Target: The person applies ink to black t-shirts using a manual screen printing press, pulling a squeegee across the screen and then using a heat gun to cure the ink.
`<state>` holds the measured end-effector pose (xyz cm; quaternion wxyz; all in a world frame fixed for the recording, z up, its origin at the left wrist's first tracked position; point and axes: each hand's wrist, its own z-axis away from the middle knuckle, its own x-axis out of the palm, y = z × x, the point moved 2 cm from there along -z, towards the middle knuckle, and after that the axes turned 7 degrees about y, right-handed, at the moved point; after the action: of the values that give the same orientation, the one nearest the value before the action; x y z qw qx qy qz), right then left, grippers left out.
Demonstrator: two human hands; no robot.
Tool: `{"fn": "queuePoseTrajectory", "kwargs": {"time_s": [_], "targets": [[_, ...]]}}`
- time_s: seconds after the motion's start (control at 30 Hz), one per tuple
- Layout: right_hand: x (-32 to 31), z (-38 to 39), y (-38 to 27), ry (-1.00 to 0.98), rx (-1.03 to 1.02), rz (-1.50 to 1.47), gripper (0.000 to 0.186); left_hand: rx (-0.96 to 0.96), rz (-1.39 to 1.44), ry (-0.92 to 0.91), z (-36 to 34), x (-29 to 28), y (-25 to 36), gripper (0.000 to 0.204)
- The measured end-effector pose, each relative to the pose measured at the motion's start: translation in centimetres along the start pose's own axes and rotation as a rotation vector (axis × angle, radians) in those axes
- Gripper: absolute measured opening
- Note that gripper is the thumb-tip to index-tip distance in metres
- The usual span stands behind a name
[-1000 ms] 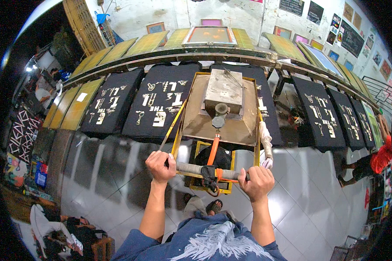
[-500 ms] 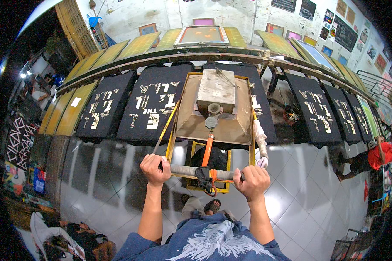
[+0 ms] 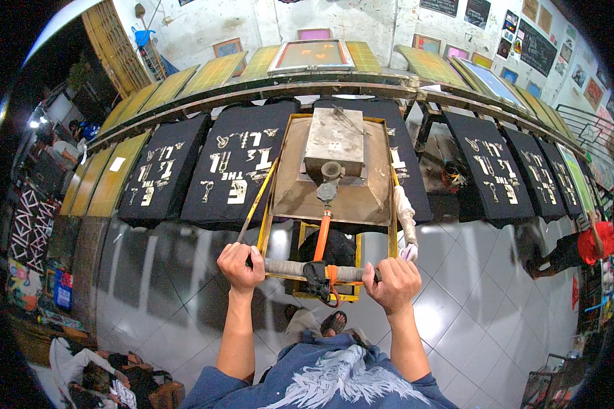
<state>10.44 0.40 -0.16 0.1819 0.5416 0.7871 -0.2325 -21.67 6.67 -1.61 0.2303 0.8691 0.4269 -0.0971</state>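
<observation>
My left hand and my right hand are closed around the ends of a grey wrapped handlebar on a yellow frame. The frame carries a metal hood topped by a steel box. An orange tube runs from a fitting on the hood to the bar, where black wrapping and an orange cord sit. A white cloth-wrapped rod is beside my right hand. The hood is over a black printed shirt, partly hiding it; similar shirts lie on platens either side.
A long wooden rail runs behind the shirts, with screens above. Tiled floor lies below. A person in red stands at the right; another person is at the far left. A seated person is at lower left.
The view has shifted a little, so machine and shirts appear slightly farther left and higher. My grip is unchanged. The person in red at the right has moved slightly.
</observation>
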Motion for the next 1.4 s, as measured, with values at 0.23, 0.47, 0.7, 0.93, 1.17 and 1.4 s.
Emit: {"fn": "queuePoseTrajectory", "kwargs": {"time_s": [0.23, 0.47, 0.7, 0.93, 1.17, 1.4], "targets": [[0.0, 0.1, 0.0, 0.004, -0.007, 0.005, 0.037, -0.001, 0.014, 0.005, -0.5, -0.2, 0.5, 0.028], [0.1, 0.0, 0.1, 0.018, -0.011, -0.001, 0.037, 0.011, 0.008, 0.01, -0.6, -0.1, 0.6, 0.027], [0.3, -0.1, -0.3, 0.007, 0.035, -0.013, 0.034, 0.021, 0.007, -0.001, -0.5, 0.0, -0.1, 0.025], [0.5, -0.3, -1.7, -0.058, 0.115, 0.018, 0.033, 0.091, 0.043, -0.02, -0.4, -0.4, -2.0, 0.022], [1.9, 0.1, -9.5, -0.111, 0.017, 0.078, 0.039, 0.083, 0.093, -0.041, -2.7, -3.1, -7.6, 0.031], [2.0, 0.6, -13.0, -0.138, 0.071, 0.027, 0.036, 0.044, 0.066, -0.088, -0.8, -6.6, -9.2, 0.027]]}}
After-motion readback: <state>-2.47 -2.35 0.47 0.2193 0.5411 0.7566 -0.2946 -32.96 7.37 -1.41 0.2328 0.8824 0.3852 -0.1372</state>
